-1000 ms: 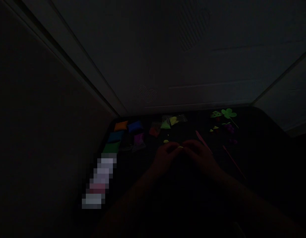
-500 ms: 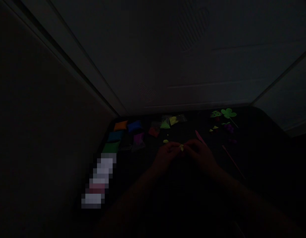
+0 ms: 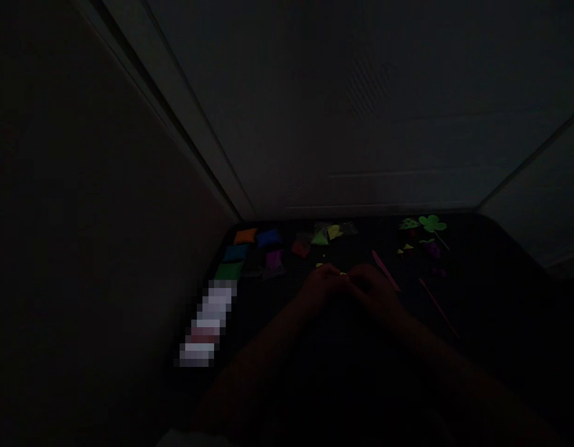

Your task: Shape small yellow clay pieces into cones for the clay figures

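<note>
In the dim light, my left hand [image 3: 321, 289] and my right hand [image 3: 371, 290] meet over the dark table. Between their fingertips a small piece of yellow clay [image 3: 343, 274] is pinched, mostly covered by the fingers. Just beyond my left hand lies another lump of yellow clay [image 3: 319, 266], partly hidden by the hand, with a tiny yellow crumb [image 3: 323, 255] behind it. A pink modelling knife [image 3: 385, 270] rests to the right of my right hand, touching nothing that I can make out.
Packets of coloured clay, among them an orange packet [image 3: 245, 236] and a blue packet [image 3: 269, 238], lie at the back left. A blurred-out bright device [image 3: 210, 323] is at the left edge. A green clay flower [image 3: 432, 223], purple clay grapes [image 3: 430, 249] and a thin pink stick [image 3: 438, 307] lie right.
The view has shifted, so the table's contents appear further right. My fingers have closed further over the yellow clay, and less of it shows.
</note>
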